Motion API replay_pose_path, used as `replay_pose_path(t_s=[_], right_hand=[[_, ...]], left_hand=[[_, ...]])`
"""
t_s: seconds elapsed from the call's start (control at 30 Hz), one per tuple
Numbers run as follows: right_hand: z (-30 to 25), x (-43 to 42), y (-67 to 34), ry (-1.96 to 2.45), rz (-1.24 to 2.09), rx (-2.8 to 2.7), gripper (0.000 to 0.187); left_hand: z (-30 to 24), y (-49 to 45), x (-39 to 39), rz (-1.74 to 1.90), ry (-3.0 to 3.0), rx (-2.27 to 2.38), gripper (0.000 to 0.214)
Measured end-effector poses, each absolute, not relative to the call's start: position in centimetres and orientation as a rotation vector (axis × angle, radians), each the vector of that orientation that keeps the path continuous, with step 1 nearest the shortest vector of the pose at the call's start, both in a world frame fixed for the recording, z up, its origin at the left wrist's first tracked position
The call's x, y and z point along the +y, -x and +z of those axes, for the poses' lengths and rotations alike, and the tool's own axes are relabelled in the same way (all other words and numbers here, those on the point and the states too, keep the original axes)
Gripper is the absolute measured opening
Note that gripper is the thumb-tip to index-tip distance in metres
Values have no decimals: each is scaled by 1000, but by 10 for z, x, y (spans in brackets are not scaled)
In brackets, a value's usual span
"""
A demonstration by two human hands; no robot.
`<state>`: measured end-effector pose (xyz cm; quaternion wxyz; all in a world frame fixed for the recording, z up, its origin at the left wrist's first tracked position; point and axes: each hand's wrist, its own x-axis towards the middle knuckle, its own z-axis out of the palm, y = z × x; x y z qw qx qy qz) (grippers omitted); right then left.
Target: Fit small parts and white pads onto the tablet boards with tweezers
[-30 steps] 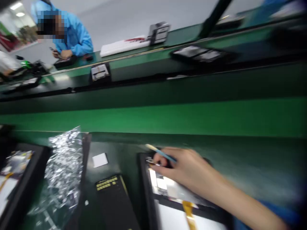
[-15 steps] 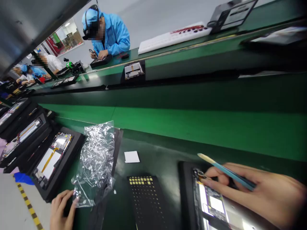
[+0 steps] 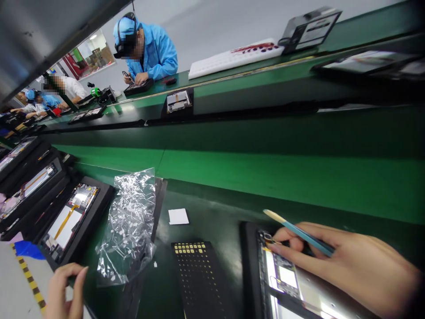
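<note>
My right hand (image 3: pixel 352 261) holds a slim blue stick with a pale pointed end (image 3: pixel 299 231), laid across its fingers with the pale end toward the far left. Its thumb and fingertips touch the upper edge of an opened tablet-like device (image 3: pixel 282 274), where a circuit board shows. That device lies in a black tray (image 3: pixel 248 248). At the lower left, my left hand (image 3: pixel 64 290) is raised near the bench edge, fingers bent with a gap between them and nothing visible in them. A crinkled clear plastic bag (image 3: pixel 129 226) lies to its right.
A black sheet with gold pads (image 3: pixel 195 274) and a white square (image 3: pixel 178 216) lie between my hands. Black trays with opened devices (image 3: pixel 71 217) stand at left. Beyond a green strip, a person in blue (image 3: pixel 151 48) works at another bench, near a white foam block (image 3: pixel 229 62).
My left hand has drawn away from the bag toward the lower left, its fingers bending. My right hand stays at the device with the blue stick. The view has shifted slightly.
</note>
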<state>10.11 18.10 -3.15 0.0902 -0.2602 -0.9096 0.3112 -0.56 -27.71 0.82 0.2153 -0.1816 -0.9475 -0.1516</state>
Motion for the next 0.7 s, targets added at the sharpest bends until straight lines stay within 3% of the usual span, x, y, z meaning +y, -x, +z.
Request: replay_pose_path(t_s=[0.13, 0.27, 0.53, 0.7], right_hand=[[-20, 177, -98, 742, 1110, -2816, 13], [-13, 174, -97, 764, 1120, -2811, 12], [-14, 175, -96, 752, 1087, -2784, 15], [-18, 175, -97, 755, 1103, -2801, 14]], left_hand=[[32, 4, -261, -136, 852, -2456, 10], [31, -1, -242, -85, 936, -2504, 31], [12, -2, -260, -37, 946, -2415, 14], [41, 14, -279, -12, 877, -2248, 33]])
